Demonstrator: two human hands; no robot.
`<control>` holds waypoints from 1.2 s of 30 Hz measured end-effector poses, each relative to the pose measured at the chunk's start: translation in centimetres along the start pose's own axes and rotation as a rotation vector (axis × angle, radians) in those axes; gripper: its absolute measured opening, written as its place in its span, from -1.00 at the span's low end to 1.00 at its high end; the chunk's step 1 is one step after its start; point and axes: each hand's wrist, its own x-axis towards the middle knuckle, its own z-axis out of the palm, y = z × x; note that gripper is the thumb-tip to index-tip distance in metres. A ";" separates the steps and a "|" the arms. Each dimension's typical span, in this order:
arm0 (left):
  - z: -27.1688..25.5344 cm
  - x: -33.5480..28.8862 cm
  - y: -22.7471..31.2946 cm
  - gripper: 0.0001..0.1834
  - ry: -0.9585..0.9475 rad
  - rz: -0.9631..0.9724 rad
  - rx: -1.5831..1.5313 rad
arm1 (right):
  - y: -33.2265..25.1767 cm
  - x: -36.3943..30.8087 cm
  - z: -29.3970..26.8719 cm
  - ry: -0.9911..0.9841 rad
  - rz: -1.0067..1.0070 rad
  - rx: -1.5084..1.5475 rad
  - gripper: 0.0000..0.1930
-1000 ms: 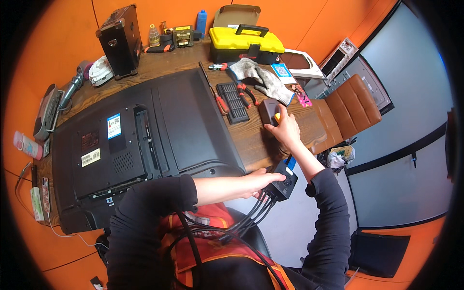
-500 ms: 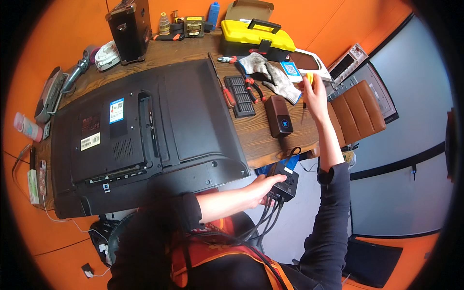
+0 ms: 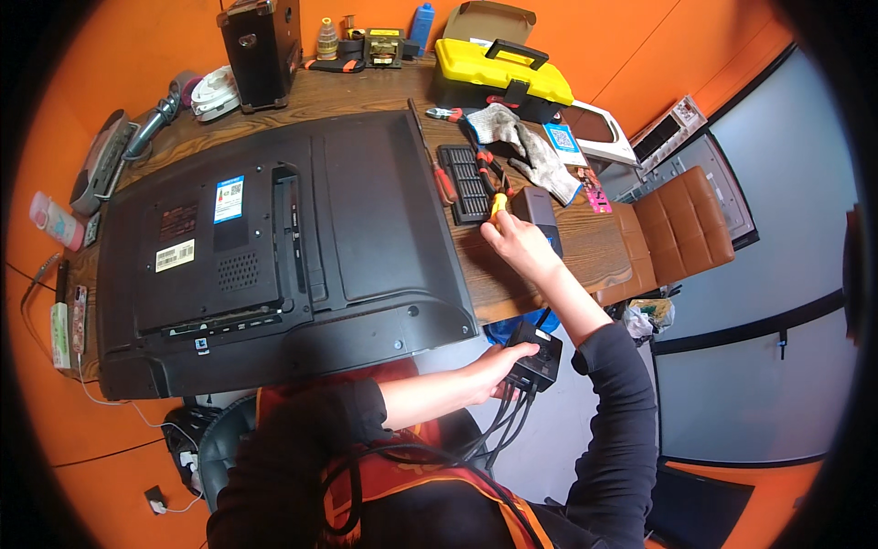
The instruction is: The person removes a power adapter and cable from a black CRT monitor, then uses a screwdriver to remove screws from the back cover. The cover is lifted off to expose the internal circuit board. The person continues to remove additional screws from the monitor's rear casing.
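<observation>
A large black flat television (image 3: 274, 247) lies face down on a wooden table (image 3: 585, 247). My left hand (image 3: 489, 366) grips a small black box (image 3: 535, 355) below the table's near edge; several black cables hang from the box. My right hand (image 3: 512, 242) rests on the table, closed on a small yellow-handled tool (image 3: 496, 205). It is next to a dark rectangular device (image 3: 538, 212) and a black tray of screwdriver bits (image 3: 465, 183).
A yellow toolbox (image 3: 498, 73), grey gloves (image 3: 521, 137), a black speaker box (image 3: 261, 46), bottles and small tools stand along the back of the table. A brown leather chair (image 3: 681, 229) is at the right. Orange walls surround the table.
My right hand came back from the far right of the table toward the dark device, now holding a yellow-handled tool. My left hand stays on the black box.
</observation>
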 end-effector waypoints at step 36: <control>-0.3 -7.5 2.7 -0.28 -0.126 0.482 0.605 | 8.3 -14.0 -14.6 0.965 1.121 1.606 -0.59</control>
